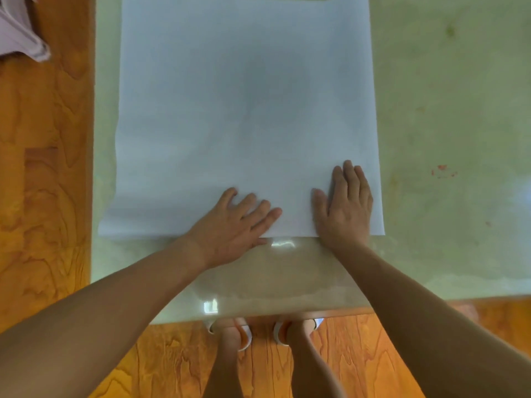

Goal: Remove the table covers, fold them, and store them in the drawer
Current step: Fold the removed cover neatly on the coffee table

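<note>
A white table cover [244, 110] lies flat on the glossy pale green table [445, 110], reaching from the far edge of view to a near edge close to me. My left hand [232, 225] presses flat on the cover's near edge at the middle, fingers spread and straight. My right hand [344, 205] lies palm down on the cover near its near right corner, fingers together and straight. Neither hand grips the cloth.
The table's near edge [258, 314] is just in front of my feet. Orange wooden floor [43, 196] runs along the left and below. A pale folded cloth [20, 33] shows at the top left corner. Small red marks [442, 169] spot the table at right.
</note>
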A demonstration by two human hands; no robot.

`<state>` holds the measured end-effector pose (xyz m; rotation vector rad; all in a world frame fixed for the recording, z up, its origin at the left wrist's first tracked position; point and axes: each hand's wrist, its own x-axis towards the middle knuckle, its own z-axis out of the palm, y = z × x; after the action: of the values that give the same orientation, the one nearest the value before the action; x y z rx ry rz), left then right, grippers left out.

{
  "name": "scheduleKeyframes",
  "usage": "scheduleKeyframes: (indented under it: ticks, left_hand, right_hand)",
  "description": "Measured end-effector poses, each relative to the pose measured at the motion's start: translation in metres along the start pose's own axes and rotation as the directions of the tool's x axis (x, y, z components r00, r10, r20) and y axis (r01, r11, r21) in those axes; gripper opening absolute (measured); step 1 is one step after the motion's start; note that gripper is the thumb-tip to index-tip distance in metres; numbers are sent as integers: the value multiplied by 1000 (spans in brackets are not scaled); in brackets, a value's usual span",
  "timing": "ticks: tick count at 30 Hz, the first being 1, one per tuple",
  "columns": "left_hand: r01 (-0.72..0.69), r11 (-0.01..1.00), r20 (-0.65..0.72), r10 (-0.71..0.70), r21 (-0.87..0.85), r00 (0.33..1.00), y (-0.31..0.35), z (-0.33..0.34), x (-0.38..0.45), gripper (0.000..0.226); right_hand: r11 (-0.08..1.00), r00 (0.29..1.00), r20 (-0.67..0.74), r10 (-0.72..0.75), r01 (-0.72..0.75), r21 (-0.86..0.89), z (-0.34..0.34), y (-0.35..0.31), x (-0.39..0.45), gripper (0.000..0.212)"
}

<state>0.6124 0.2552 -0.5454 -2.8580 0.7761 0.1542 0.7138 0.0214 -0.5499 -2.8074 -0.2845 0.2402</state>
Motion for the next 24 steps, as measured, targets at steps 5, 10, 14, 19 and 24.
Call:
scheduleKeyframes:
  ticks: [5, 10, 14, 19, 24]
  left_hand:
    - [-150, 985, -132, 160, 81, 978, -2, -9, 5, 47]
    - [-164, 984, -132, 171, 62, 976, -12, -33, 19, 59]
    - [-68, 997, -97, 63, -46, 993, -13, -28, 0, 68]
    - [402, 910, 205, -377, -100, 903, -51, -15, -94, 92]
    - [495, 859, 449, -396, -127, 801, -65, -35, -106, 98]
  right_hand:
    - [882, 877, 91, -472, 470, 48, -17, 22, -11, 72]
    - [748, 754, 160, -637, 655, -106, -15, 29, -12, 63]
    - [702, 710, 124, -693, 704, -108, -22, 31, -4, 40]
    - [735, 726, 178, -665, 678, -16, -37, 25, 4, 45]
    - [763, 734, 322, -597, 644, -51, -61, 8, 11, 53]
